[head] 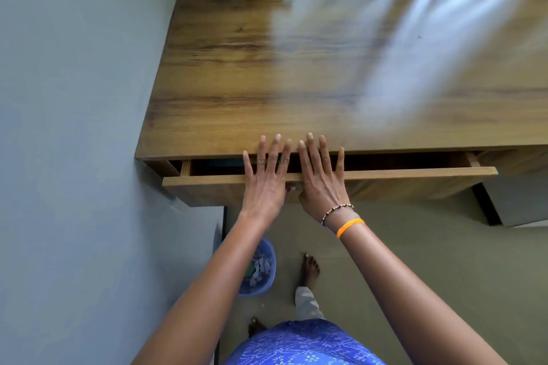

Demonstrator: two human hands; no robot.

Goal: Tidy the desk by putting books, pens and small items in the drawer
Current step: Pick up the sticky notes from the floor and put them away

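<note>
Both hands lie flat with fingers spread, gripping nothing: the left hand and right hand rest side by side across the top edge of the drawer, fingertips reaching the near edge of the desk. The drawer stands slightly out under that edge, so closing it probably wants an even push from the palms, fingers lifted clear of the narrowing gap. A wall crowds the left; right and near lie open floor.
</note>
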